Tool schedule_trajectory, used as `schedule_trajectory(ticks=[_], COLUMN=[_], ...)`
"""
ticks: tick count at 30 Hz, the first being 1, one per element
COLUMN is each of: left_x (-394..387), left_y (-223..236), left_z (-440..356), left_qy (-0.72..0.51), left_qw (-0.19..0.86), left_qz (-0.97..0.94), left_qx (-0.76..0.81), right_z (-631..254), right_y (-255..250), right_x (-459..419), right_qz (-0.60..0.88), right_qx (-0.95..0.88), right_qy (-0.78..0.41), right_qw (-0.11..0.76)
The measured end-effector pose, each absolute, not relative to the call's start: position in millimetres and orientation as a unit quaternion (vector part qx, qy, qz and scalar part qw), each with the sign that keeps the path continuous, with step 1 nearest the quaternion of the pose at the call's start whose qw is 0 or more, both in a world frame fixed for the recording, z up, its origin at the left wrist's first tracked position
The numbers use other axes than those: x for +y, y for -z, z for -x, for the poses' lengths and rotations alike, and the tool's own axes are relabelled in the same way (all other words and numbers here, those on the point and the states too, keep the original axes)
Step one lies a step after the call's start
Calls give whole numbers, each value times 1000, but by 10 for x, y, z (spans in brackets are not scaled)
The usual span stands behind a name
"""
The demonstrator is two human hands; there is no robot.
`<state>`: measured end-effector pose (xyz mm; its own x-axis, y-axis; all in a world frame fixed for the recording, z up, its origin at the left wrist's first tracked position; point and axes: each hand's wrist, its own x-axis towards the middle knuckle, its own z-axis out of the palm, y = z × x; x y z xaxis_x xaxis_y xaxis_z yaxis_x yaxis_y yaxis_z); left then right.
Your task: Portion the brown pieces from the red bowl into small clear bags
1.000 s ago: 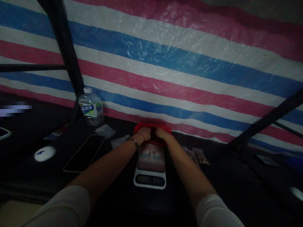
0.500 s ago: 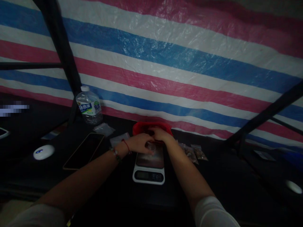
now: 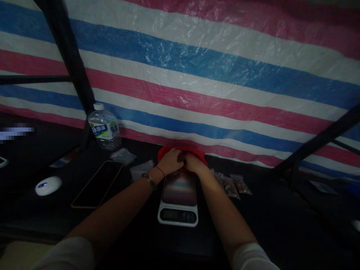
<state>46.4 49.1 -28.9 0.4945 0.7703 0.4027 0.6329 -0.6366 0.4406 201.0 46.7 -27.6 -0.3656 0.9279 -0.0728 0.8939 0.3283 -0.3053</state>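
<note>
Both my hands meet at a red container that stands against the striped tarp, just behind a white kitchen scale. My left hand has its fingers curled at the container's front rim; a red string and a bead bracelet ring its wrist. My right hand is closed beside it, knuckles touching the left. What the fingers hold is hidden in the dim light. The scale's shiny platform is bare.
A clear water bottle stands at the back left. A dark phone and a white oval device lie left of the scale. Small clear bags lie right of it, others left. Black tent poles cross both sides.
Half a second ago my left hand was low over the scale platform with a small clear item; now it is back up at the red container beside my right hand.
</note>
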Motion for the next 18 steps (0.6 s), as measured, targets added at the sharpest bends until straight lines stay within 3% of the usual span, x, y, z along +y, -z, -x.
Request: schedule_trajectory(ticks=[5,13,18], left_x=[451,385,429], left_y=[483,553,609], left_z=[-387,-349,-331], left_qy=[-327,-277,-310], left_qw=[120,119,131], left_qz=[-839,-849,-840], left_qx=[418,433,425], right_z=[-2120,-2218,-2127], right_y=[297,188,137], right_x=[486,466,382], right_qz=[580,578,548], right_qx=[-795,-765,-771], right_qy=[-158,-145,-154], right_qw=[81,243,285])
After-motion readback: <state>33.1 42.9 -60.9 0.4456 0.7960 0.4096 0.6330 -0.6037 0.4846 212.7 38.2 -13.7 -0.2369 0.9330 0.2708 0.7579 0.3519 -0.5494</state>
